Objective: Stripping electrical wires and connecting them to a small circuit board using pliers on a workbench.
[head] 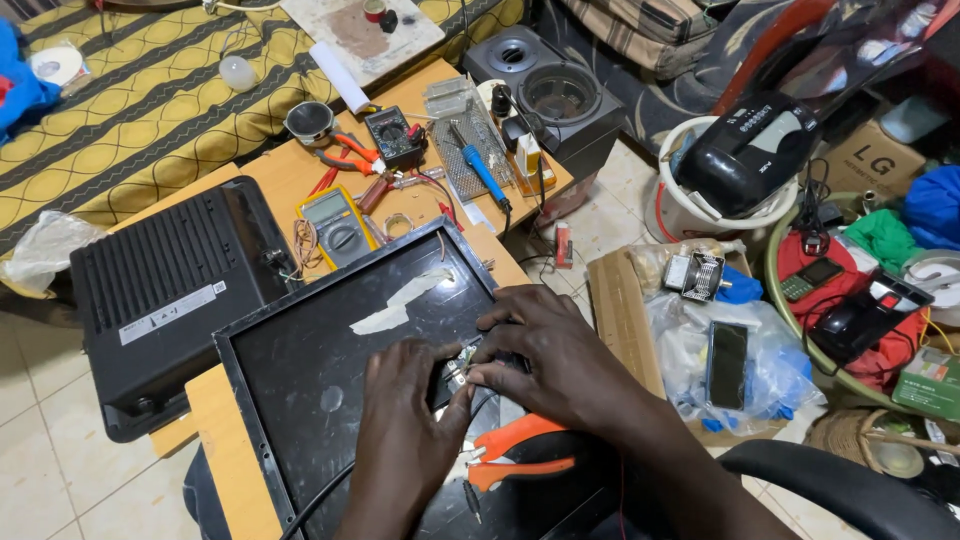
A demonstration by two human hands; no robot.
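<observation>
On the panel: your left hand (405,400) and right hand (545,350) pinch a small part (460,362).
Hidden: the part mostly, under your fingertips.
Near right: orange pliers (515,452), partly covered.

Your right hand (555,360) covers most of the small part (462,362) you pinch, so you cannot tell what it is. Your left hand (405,420) hides the black cable (330,495) end. The orange pliers (515,455) jaws sit under your right wrist.
</observation>
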